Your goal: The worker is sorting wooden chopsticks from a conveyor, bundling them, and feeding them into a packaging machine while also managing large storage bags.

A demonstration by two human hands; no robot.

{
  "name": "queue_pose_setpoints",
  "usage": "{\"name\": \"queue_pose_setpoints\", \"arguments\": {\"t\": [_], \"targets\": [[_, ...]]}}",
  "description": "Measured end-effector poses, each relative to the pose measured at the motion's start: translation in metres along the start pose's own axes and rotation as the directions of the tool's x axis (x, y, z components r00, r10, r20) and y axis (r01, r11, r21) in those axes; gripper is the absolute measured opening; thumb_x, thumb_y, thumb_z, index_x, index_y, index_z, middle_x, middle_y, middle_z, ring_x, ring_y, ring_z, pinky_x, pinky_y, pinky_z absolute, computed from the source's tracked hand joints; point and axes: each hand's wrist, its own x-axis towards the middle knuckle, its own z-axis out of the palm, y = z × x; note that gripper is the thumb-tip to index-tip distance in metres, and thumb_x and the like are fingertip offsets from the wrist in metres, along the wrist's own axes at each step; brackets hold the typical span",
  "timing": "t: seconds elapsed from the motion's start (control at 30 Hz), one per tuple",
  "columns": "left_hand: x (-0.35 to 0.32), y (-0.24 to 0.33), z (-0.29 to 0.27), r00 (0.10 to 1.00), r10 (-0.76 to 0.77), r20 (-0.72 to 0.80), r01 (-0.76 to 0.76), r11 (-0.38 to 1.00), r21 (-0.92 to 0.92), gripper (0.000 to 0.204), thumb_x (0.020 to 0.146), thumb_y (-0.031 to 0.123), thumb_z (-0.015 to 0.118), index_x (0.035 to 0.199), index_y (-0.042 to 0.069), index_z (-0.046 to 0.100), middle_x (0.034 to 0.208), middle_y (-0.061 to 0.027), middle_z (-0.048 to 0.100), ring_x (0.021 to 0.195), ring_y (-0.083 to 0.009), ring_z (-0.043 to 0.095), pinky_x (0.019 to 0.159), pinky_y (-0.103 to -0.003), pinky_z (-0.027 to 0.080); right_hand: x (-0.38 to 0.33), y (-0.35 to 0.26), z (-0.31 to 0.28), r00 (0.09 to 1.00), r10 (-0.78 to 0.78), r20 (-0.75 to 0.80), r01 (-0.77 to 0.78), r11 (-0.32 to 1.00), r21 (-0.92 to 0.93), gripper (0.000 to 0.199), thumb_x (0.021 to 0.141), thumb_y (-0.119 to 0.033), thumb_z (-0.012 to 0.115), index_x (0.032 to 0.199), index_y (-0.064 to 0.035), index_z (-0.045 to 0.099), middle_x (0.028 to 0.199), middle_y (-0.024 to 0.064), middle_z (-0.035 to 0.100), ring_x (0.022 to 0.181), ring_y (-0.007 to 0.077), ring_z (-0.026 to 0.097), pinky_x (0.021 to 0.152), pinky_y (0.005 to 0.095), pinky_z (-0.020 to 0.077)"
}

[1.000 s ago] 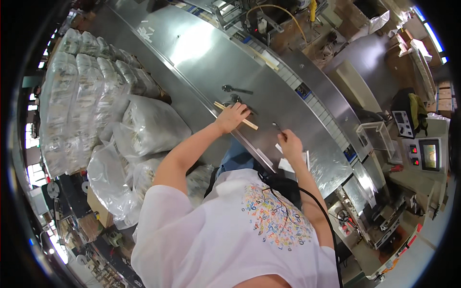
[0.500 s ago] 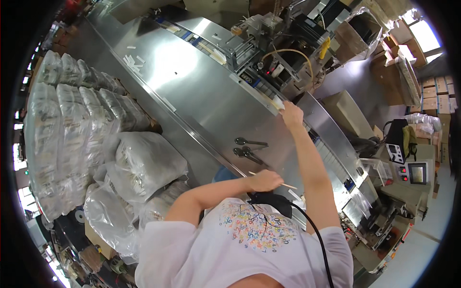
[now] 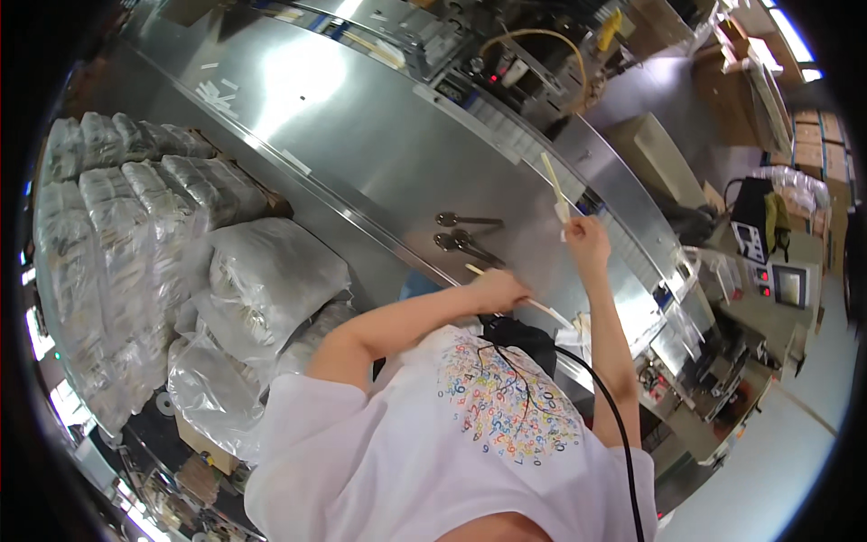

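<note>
Head view: your right hand (image 3: 589, 240) pinches a pale strip (image 3: 553, 179), left hand (image 3: 499, 291) a stick (image 3: 545, 309); likely light, stiff; grip strip's near end.

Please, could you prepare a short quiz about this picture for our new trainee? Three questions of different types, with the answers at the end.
1. True or false: the dark spoons lie on the metal table, apart from the right hand.

2. What does the left hand hold?
A) a black cable
B) a thin pale stick
C) a cardboard box

3. Fill in: the large filled plastic bags are on the person's ____ side.

Key: 1. True. 2. B. 3. left.
</note>
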Motion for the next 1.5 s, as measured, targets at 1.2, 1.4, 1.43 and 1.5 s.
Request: {"name": "queue_pose_setpoints", "arguments": {"t": [1.2,1.4,1.43,1.5], "targets": [[0.066,0.092,0.060,0.910,-0.330,0.251,0.413,0.657,-0.630,0.040,0.092,0.043,0.044,0.091,0.007,0.063,0.059,0.0008,0.054,0.057,-0.0074,0.050,0.054,-0.023,0.039,-0.279,0.205,-0.057,0.999,0.002,-0.033,-0.008,0.983,-0.186,0.023,0.072,-0.011,0.061,0.091,-0.0050,0.050,0.084,0.0142,0.053,0.081,0.0352,0.052,0.074,0.0421,0.0440],[0.066,0.112,0.063,0.864,-0.304,0.401,0.482,0.271,-0.833,0.035,0.093,0.037,0.046,0.108,0.006,0.053,0.088,-0.0030,0.057,0.076,-0.0104,0.056,0.068,-0.022,0.046,-0.254,0.150,-0.065,0.871,0.380,0.313,-0.492,0.692,0.528,0.015,0.088,-0.017,0.050,0.094,-0.0025,0.051,0.066,0.0053,0.058,0.053,0.0183,0.054,0.051,0.0308,0.0433],[0.066,0.117,0.060,0.900,-0.296,0.320,0.401,0.273,-0.874,0.034,0.093,0.034,0.047,0.109,0.005,0.052,0.093,-0.0039,0.057,0.080,-0.0106,0.056,0.072,-0.022,0.046,-0.238,0.116,-0.070,0.851,0.342,0.398,-0.525,0.578,0.625,0.016,0.088,-0.017,0.050,0.094,-0.0024,0.052,0.068,0.0049,0.058,0.057,0.0146,0.055,0.053,0.0291,0.0434],[0.068,0.115,0.057,0.978,-0.184,0.095,0.122,0.139,-0.983,0.031,0.092,0.028,0.051,0.111,0.004,0.049,0.096,-0.0036,0.057,0.086,-0.0110,0.056,0.078,-0.025,0.046,-0.218,0.077,-0.061,0.825,0.302,0.477,-0.565,0.461,0.684,0.016,0.089,-0.017,0.051,0.094,-0.0022,0.053,0.069,0.0046,0.059,0.060,0.0108,0.055,0.054,0.0275,0.0436]]}}
